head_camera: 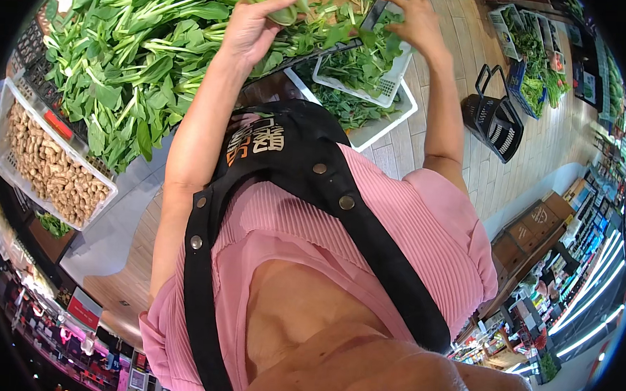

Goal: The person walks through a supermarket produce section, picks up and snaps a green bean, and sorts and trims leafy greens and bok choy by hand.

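At the top of the head view, my left hand point(254, 27) grips a bunch of leafy greens point(286, 14) by the stems, its leaves cut off by the frame's upper edge. My right hand point(415, 21) is held out with its fingers spread, beside the dark rim of the display and over loose leaves; nothing shows in its grasp. A large heap of leafy greens with pale stems point(156, 54) fills the display left of my left hand. Beneath the display edge, a white plastic basket point(406, 65) holds loose green leaves and rests on another white container point(408, 111) of leaves.
A white crate point(112, 189) of peanuts point(49, 168) stands at the left. On the wooden floor point(462, 33) to the right is a black shopping basket point(492, 122) with raised handles. Behind it stand a blue crate point(516, 81) of greens and cardboard boxes point(537, 226) lower down.
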The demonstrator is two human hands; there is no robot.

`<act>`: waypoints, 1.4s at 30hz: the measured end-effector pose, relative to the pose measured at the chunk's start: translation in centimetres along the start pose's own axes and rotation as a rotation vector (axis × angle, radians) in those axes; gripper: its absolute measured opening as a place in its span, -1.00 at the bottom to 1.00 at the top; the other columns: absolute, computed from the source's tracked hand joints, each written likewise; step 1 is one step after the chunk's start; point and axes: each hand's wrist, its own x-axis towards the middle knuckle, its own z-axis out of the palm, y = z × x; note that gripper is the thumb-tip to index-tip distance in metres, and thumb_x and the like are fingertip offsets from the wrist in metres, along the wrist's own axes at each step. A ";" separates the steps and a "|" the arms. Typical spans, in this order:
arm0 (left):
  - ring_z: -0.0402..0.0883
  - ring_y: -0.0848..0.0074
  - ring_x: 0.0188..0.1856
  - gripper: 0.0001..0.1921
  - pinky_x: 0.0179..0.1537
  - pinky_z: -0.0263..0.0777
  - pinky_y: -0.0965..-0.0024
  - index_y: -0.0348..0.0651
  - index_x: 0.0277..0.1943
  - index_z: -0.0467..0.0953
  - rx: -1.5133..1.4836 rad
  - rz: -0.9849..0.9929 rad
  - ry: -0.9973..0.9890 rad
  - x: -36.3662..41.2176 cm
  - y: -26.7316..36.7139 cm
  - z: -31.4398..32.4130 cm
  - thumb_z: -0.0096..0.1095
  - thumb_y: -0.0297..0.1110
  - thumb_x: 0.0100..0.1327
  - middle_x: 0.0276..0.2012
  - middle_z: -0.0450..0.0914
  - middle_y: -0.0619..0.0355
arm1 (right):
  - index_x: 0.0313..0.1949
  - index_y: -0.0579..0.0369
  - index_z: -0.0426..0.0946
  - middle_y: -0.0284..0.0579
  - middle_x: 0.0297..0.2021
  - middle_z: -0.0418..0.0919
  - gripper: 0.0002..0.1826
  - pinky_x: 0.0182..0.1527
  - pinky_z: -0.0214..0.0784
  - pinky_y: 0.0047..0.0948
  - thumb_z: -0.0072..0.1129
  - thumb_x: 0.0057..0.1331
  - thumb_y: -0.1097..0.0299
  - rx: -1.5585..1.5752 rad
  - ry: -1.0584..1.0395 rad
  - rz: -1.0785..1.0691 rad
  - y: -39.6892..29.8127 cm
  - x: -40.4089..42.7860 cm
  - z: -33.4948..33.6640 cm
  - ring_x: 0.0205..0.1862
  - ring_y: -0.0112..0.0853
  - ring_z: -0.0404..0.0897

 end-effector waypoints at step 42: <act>0.43 0.38 -0.19 -0.38 0.01 0.23 0.31 -0.21 0.12 0.14 -0.451 0.279 -0.153 -7.0 6.2 -3.5 0.21 -0.48 -0.05 -0.24 0.47 0.08 | -0.16 0.26 0.38 -0.17 -0.40 0.50 -0.63 -0.38 0.33 -0.54 0.09 -0.02 0.51 1.279 -0.229 0.339 -6.0 9.1 6.2 -0.46 -0.49 0.46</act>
